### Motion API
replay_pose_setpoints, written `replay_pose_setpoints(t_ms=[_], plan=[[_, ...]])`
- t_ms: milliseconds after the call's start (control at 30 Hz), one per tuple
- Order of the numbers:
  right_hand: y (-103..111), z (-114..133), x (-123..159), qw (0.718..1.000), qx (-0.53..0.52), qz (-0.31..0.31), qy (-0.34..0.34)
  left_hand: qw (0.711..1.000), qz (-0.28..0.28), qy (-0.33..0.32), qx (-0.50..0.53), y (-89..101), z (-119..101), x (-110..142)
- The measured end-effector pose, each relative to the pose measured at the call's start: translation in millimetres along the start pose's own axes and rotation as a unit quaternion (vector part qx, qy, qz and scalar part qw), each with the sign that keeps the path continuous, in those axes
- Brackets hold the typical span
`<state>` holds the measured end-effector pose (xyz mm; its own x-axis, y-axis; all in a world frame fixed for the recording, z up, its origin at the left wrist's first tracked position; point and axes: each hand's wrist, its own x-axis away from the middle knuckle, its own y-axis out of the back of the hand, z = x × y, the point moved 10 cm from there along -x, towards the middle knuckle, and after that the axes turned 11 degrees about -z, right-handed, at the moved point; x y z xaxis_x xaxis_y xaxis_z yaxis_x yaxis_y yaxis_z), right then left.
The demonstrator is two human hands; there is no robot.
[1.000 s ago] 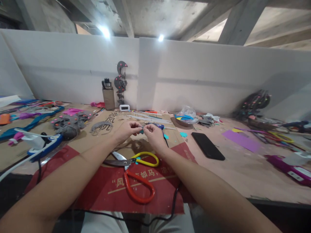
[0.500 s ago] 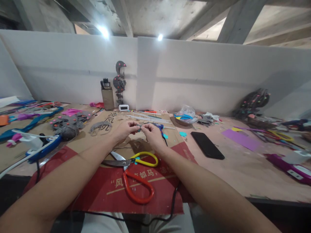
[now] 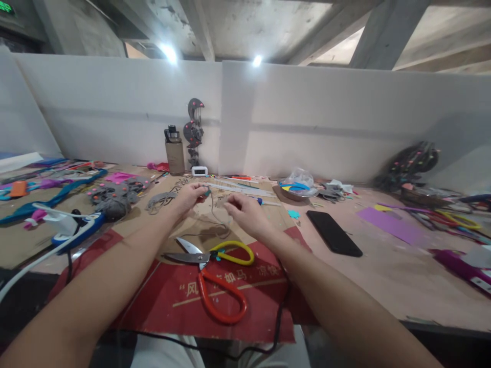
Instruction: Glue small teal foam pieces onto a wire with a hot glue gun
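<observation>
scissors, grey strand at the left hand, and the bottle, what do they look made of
Scissors: blades likely steel, with a silvery shine; red and yellow handles glossy, probably plastic-coated. Grey strand at the left hand: matte, limp and curving, so likely yarn or cord; fibre too fine to tell. Bottle: smoky brownish body, perhaps translucent plastic, though glass is possible.

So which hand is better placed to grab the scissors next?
Probably your right hand: it's nearer the scissors' yellow handle, while your left hand holds a teal piece. Whether the right holds anything is unclear.
</observation>
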<state>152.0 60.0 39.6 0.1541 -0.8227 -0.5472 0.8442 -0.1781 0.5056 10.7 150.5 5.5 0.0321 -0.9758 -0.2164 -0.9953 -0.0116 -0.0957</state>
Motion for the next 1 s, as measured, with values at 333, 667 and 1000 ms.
replay_pose_setpoints(t_ms=[333, 667, 1000], plan=[[-41, 64, 95, 0.923, 0.162, 0.326, 0.126, 1.000, -0.017, 0.017, 0.001, 19.2, 0, -9], [-38, 51, 93, 0.930, 0.230, 0.271, 0.092, 0.999, 0.011, 0.007, 0.042, 13.9, -11, -6], [3, 50, 80, 0.971, 0.155, 0.172, 0.052, 0.997, -0.005, 0.011, 0.070, 26.1, -26, -6]])
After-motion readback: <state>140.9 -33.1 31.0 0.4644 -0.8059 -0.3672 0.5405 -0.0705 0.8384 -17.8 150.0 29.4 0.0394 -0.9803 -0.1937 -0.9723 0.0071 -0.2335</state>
